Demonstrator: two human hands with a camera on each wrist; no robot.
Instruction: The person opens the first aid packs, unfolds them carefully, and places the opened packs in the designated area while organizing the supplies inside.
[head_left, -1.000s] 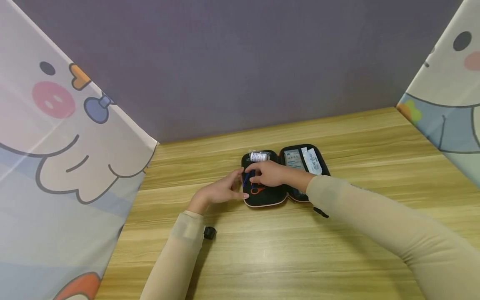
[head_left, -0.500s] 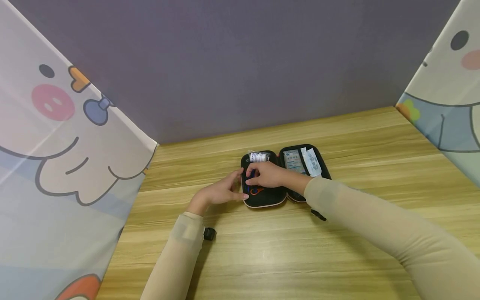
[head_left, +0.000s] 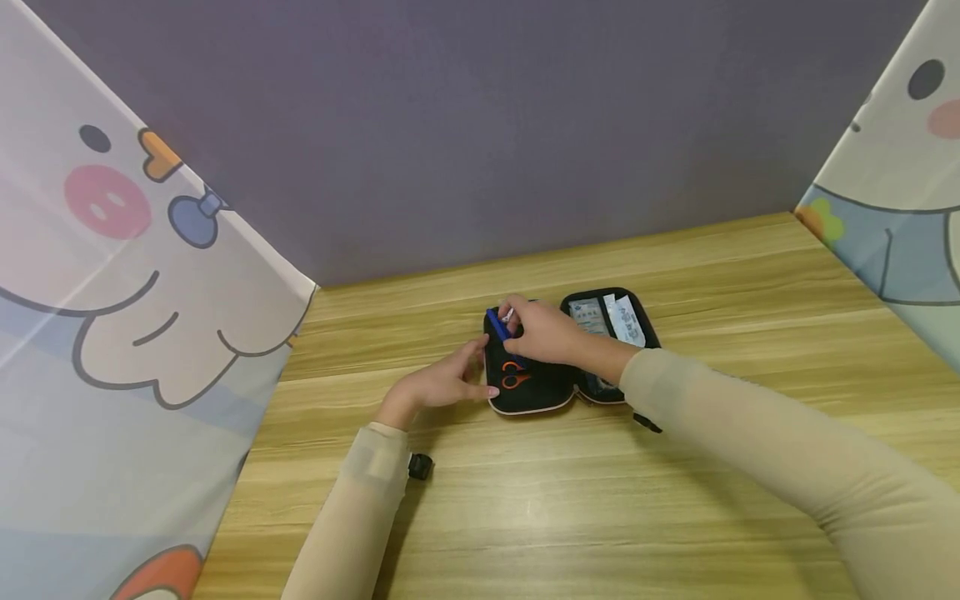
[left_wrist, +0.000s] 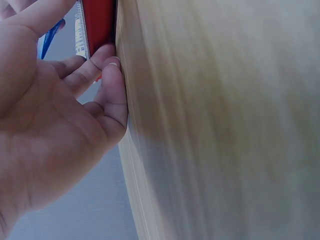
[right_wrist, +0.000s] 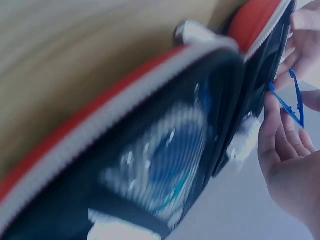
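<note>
A small black zip case [head_left: 536, 398], a first-aid kit by its contents, lies unfolded on the wooden table. My right hand [head_left: 551, 335] pinches blue tweezers [head_left: 497, 325] between thumb and fingers above its left half; their V shape shows in the right wrist view. Orange-handled scissors [head_left: 513, 382] lie below that hand, partly hidden. At the case's left edge, my left hand [head_left: 435, 385] holds the rim, thumb at the near corner and fingers farther back. The left wrist view shows its fingers against the red outer shell [left_wrist: 99, 25].
Flat packets [head_left: 588, 315] and a white paper-wrapped strip [head_left: 626, 322] sit in the right half. A clear-wrapped white roll [right_wrist: 245, 140] is in the left half. A grey wall [head_left: 525, 142] rises behind the table [head_left: 540, 508].
The right hand has lifted the blue tweezers from the case's left half and moved slightly back with them. More of the scissors shows; the roll is now mostly covered. The left hand stays put.
</note>
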